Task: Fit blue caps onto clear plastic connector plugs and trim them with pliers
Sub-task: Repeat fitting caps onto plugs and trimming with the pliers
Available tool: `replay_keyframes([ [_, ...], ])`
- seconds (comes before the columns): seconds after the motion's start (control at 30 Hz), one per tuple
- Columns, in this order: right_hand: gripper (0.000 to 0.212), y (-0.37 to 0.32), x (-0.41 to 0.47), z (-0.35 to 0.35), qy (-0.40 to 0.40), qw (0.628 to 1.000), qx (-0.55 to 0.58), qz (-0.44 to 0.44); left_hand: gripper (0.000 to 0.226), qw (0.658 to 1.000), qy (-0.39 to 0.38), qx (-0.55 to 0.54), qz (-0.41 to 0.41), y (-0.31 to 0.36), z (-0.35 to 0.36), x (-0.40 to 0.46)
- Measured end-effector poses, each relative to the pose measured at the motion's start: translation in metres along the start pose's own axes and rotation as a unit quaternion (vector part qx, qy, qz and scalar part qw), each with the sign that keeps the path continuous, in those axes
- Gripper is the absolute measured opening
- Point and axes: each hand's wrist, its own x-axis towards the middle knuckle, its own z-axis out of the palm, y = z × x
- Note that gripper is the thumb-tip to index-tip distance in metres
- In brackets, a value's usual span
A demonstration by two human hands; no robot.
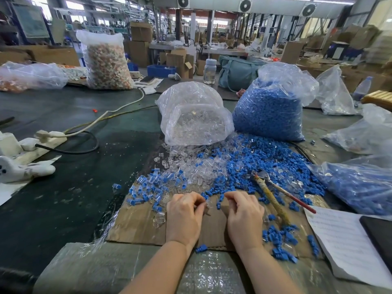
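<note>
My left hand [184,215] and my right hand [244,215] rest on a cardboard sheet [135,225], fingers curled. The left fingertips pinch a small clear plug [208,203]. What the right fingers hold is hidden. Loose blue caps [265,160] and clear plugs [186,164] lie mixed in a pile just beyond my hands. Capped plugs [148,187] lie in a cluster at the left of the pile. Pliers [273,194] with worn handles lie on the pile to the right of my right hand.
A bag of clear plugs [195,115] and a bag of blue caps [271,111] stand behind the pile. Another bag of blue parts [358,187] lies at right. Paper sheets [347,245] lie at lower right; a power strip [44,143] with cables at left.
</note>
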Motion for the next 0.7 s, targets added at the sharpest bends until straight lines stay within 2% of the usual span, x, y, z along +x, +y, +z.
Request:
replay_keyframes([
  [0.1,0.02,-0.0012,-0.0039,0.0046,0.008,0.999,-0.045,-0.025,0.003,1.0,0.007,0.011,0.003,-0.0001,0.0005,-0.001],
  [0.3,0.017,-0.0023,-0.0034,0.0094,-0.059,0.988,-0.134,-0.04,0.005,0.998,0.009,0.044,0.034,0.0013,0.0,-0.0032],
  [0.53,0.014,-0.0035,-0.0058,0.0076,-0.027,0.99,-0.12,-0.076,0.025,0.995,-0.017,0.051,0.087,0.001,0.0013,-0.0029],
  [0.7,0.023,-0.0032,-0.0064,0.0068,0.008,0.987,-0.107,-0.119,0.014,0.993,-0.053,0.037,0.101,0.0006,0.0017,-0.0016],
])
